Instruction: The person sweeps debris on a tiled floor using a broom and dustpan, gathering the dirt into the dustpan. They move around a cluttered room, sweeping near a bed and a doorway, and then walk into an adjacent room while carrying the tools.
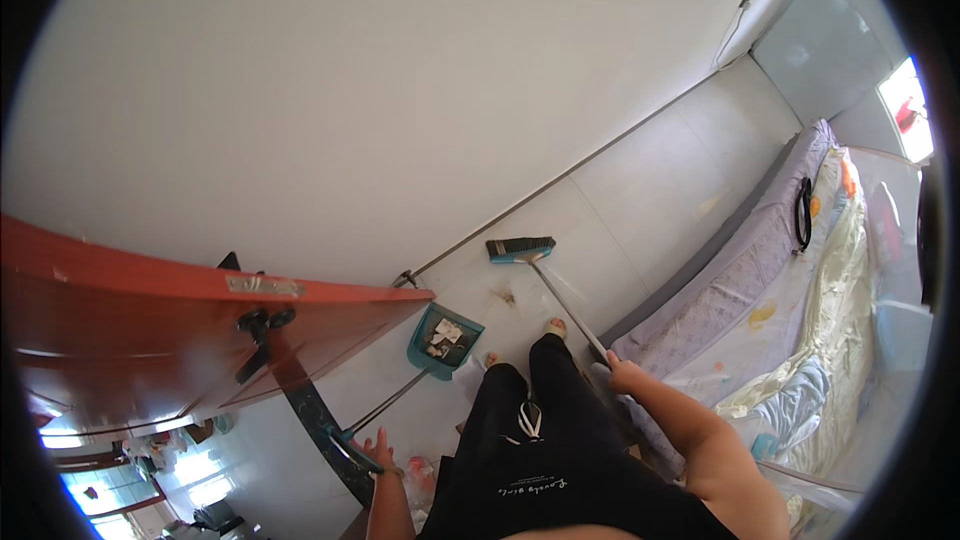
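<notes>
My right hand grips the upper part of a broom's metal handle. The broom head, teal with dark bristles, rests on the floor near the wall, bristles pointing away from me. A little dark debris lies on the tiles between the broom head and my feet. To the left stands a teal long-handled dustpan, with paper scraps and dirt inside. My left hand is beside the grip of its handle, fingers spread; whether it touches the grip is hard to tell.
A red-brown door with a black handle stands open at left, close to the dustpan. A dark threshold strip crosses the doorway. On the right is a bed with rumpled covers and a black strap. A plastic bag lies beside my left wrist.
</notes>
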Tool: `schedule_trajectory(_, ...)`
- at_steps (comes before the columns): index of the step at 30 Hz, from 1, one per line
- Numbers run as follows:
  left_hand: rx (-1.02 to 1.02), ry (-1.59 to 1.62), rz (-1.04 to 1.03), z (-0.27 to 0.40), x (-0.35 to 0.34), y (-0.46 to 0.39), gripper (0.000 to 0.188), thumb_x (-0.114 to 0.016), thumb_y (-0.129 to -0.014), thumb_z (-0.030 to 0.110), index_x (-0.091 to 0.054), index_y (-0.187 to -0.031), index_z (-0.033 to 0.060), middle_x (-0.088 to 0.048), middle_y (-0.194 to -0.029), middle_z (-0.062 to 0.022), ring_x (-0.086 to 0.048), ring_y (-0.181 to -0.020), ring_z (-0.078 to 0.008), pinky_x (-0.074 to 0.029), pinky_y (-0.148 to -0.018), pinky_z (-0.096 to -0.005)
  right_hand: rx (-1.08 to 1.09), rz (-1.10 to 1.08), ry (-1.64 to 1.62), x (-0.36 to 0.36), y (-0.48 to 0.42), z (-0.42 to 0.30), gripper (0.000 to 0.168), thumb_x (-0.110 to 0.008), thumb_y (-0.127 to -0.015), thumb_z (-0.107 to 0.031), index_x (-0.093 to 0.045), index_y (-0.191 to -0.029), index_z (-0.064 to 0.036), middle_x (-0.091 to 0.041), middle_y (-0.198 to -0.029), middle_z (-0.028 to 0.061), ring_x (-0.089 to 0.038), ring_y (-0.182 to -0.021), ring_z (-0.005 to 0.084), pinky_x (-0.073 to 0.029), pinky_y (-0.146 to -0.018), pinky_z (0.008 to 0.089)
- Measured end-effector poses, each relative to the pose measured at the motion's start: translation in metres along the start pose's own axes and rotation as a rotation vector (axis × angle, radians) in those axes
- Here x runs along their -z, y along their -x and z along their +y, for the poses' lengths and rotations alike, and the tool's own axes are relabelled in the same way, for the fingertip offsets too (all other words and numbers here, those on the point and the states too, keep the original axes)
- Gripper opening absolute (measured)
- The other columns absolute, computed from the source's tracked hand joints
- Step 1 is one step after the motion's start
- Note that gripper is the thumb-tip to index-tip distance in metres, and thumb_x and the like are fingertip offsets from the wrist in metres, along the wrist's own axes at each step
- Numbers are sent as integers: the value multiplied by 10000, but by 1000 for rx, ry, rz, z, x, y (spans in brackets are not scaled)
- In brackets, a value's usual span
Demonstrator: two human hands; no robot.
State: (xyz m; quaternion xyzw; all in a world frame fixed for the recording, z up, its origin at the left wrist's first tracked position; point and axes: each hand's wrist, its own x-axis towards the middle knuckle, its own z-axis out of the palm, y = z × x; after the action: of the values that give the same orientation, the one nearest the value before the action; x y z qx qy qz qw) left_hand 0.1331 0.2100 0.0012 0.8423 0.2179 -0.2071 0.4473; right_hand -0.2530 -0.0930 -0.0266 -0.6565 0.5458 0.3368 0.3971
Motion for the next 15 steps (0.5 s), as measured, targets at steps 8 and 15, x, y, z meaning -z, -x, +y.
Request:
schedule_trajectory(8, -451, 106, -161, -36, 0, -58, 556, -679, -593, 110, -373, -1057, 112, -402, -1091, -114, -504, -770, -181, -412, -499, -237, 287, 165, 3, 13, 68, 26, 602, -496, -627, -93, -298, -1195, -122, -526, -898, 208, -506, -835, 343, -400, -717, 396)
schedule_trajectory(15, -332, 114, -42, 14, -10, -39, 245, -454, -796, 328, -443, -836, 85, -546, -824, -38, -501, -717, -94, -409, -492, -188, 216, 129, 138, 50, -1, -40, 554, -475, -644, -134, -320, -1176, -155, -532, -867, 212, -515, -805, 354, -414, -690, 408)
